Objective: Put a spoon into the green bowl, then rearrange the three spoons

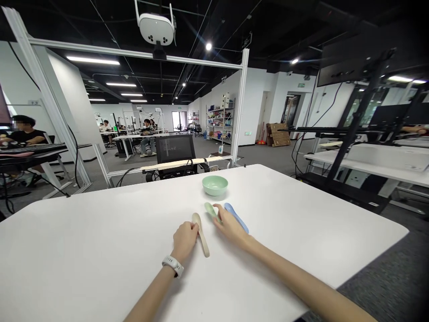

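Note:
Three spoons lie side by side on the white table [100, 232], in front of a pale green bowl [215, 185]. My left hand [184, 239], with a white watch on the wrist, has its fingers curled against the beige spoon [202, 237]. My right hand [229, 226] rests over the green spoon [211, 209], fingertips closed on its handle. The blue spoon [236, 216] lies just right of that hand, partly hidden by it. The bowl looks empty.
A metal frame [239, 103] with a white device [156, 27] on top stands behind the table. A black chair [175, 150] sits at the far edge. People sit at desks far left and in the background. Another desk and monitor stand are at right.

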Tool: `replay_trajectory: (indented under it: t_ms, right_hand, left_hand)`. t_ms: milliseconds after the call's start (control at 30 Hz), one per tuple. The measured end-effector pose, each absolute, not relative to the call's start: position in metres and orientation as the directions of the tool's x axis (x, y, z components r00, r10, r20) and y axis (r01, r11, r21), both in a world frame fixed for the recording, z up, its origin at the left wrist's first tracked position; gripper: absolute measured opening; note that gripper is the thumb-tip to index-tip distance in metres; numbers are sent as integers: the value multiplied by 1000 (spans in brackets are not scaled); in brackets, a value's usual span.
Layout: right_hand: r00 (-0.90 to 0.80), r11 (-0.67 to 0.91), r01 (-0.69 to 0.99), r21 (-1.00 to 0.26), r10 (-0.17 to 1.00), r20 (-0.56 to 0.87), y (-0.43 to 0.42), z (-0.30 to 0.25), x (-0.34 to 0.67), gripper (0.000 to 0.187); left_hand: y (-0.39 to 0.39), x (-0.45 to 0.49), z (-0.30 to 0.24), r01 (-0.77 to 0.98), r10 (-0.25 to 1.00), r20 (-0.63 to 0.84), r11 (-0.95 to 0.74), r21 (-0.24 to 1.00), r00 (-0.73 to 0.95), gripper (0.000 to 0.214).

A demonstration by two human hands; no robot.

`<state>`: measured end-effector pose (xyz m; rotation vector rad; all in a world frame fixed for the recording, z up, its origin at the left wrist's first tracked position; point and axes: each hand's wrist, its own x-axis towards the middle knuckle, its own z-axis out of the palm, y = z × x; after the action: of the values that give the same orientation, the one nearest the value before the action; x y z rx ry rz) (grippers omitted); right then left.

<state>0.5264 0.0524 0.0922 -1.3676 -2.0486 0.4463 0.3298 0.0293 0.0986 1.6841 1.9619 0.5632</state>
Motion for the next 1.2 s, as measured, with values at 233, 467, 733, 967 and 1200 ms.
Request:
replay_trajectory:
  t_ms: [233, 467, 733, 967, 1200]
  right_hand:
    - [-46, 333, 740, -584, 892, 450, 96, 95, 648, 49]
    - [82, 134, 837, -531, 928, 364, 105, 68, 719, 49]
    - [88, 77, 876, -475, 945, 315, 108, 58, 726, 50]
    - [92, 51, 900, -432, 948, 304, 107, 60, 728, 44]
    - [129, 30, 885, -464, 943, 307, 105, 62, 726, 39]
  left_hand:
    - [39, 348, 106, 882, 987, -47, 157, 443, -152, 48]
    - [38, 354, 104, 917, 988, -36, 150, 371, -147, 54]
    - [37, 358, 103, 938, 989, -12, 146, 314, -149, 58]
    - [35, 361, 106, 951, 990, 3, 138, 278, -144, 56]
    - [33, 362, 108, 955, 991, 8, 127, 270, -134, 56]
